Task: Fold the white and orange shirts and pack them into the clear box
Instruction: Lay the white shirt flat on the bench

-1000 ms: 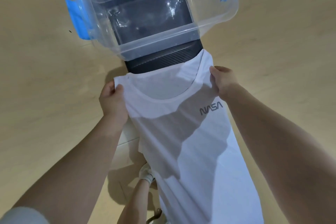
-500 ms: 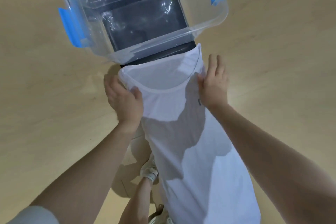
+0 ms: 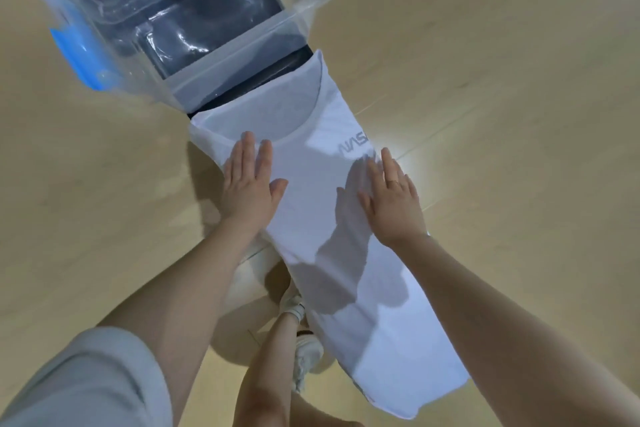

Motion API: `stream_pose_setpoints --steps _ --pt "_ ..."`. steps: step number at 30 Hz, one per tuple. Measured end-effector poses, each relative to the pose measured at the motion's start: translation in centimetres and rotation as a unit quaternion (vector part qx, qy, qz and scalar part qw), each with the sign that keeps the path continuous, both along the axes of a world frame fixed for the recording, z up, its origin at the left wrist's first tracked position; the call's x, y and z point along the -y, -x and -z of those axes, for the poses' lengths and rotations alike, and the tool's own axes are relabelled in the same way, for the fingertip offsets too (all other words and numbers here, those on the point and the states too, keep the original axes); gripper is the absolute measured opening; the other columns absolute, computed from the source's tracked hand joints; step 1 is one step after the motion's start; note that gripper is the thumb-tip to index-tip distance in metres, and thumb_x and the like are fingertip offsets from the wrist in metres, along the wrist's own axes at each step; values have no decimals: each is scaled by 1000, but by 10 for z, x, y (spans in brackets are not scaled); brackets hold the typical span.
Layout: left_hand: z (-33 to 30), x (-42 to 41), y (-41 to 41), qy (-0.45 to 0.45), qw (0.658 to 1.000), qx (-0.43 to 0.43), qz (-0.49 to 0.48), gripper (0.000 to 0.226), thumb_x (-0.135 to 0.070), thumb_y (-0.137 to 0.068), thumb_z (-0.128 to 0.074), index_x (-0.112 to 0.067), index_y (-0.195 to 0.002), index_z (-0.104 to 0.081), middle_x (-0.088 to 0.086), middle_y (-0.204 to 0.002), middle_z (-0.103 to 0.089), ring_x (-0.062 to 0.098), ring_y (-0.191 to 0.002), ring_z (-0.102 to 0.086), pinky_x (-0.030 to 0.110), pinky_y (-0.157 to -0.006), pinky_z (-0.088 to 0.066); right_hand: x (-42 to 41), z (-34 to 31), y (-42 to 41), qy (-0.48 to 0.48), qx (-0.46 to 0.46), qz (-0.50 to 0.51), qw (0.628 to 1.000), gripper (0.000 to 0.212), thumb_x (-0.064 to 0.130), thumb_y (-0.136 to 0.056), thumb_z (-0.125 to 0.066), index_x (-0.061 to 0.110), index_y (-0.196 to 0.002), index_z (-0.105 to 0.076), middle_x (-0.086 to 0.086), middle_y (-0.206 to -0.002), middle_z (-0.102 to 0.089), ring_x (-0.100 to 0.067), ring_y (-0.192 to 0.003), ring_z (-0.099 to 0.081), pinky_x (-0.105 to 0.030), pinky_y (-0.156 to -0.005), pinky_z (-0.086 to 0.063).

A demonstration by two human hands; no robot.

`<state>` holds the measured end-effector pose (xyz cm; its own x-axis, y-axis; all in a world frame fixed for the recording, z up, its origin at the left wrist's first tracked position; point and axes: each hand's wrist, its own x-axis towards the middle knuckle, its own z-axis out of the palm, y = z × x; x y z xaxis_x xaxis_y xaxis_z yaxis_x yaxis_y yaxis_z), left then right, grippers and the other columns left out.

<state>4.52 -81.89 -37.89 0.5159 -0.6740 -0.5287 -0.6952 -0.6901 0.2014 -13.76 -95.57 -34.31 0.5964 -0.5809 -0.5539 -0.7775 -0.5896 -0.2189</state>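
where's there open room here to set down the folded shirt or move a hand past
The clear box looks free inside; only the dark stand beneath shows through it. Bare wooden floor lies open to the right and left of the white shirt. It is crowded on the shirt itself, where the left hand and right hand lie flat.

A room indoors, maybe a home, hard to tell which room, smooth light wood floor (image 3: 502, 80) all around the fingers, a narrow dark bench (image 3: 242, 94) past the fingertips, a clear box (image 3: 194, 14) with blue clips on it
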Motion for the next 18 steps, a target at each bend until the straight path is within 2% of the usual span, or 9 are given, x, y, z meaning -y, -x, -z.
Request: stream_pose_setpoints --steps 2,4,7,10,14,16,18 --pt "-12 -5 1 28 999 8 -12 67 -39 -97 -33 -17 -149 3 9 -156 16 25 -144 12 38 -117 3 -16 -22 22 -16 49 28 998 54 37 -96 -31 10 -143 -31 -18 -154 -18 -33 -141 -23 -39 -112 -22" --pt "-24 -14 10 36 999 -6 -37 66 -37 -97 -34 -17 -149 2 7 -157 15 25 -145 9 40 -118 -3 -40 -39 49 -50 55 75 994 47 34 -97 -36 8 -136 -42 -18 -152 -25 -34 -137 -31 -39 -108 -30" --pt "-37 -33 34 57 980 -90 -165 63 -30 -98 -37 -14 -149 -6 6 -157 7 29 -144 -3 42 -114 -17 -82 -49 92 -69 46 134 988 39 29 -97 -41 9 -130 -48 -14 -151 -28 -33 -132 -37 -38 -103 -36" --pt "-48 -57 64 68 949 -163 -263 61 -27 -98 -40 -6 -148 -12 14 -156 -7 32 -141 -16 35 -111 -18 -128 -48 128 -81 43 241 966 37 27 -97 -40 8 -128 -49 -10 -149 -30 -28 -132 -35 -36 -105 -35" --pt "-48 -92 111 21 900 -289 -325 51 -29 -100 -32 -7 -145 -19 9 -150 -28 26 -137 -28 30 -105 -23 -200 -38 163 6 94 413 906 25 16 -95 -45 1 -111 -57 -17 -127 -50 -32 -121 -44 -37 -98 -36" --pt "-33 -111 132 2 874 -335 -352 46 -30 -100 -33 -8 -141 -30 8 -141 -40 28 -129 -39 36 -103 -31 -237 -30 177 61 70 512 854 24 15 -93 -49 1 -112 -56 -18 -123 -51 -35 -114 -46 -35 -94 -34" --pt "-13 -126 149 -13 823 -401 -402 46 -33 -100 -32 -10 -140 -33 8 -131 -49 27 -115 -50 37 -96 -40 -268 -17 190 77 58 610 786 30 15 -91 -52 2 -118 -51 -18 -125 -49 -33 -116 -43 -29 -91 -28"
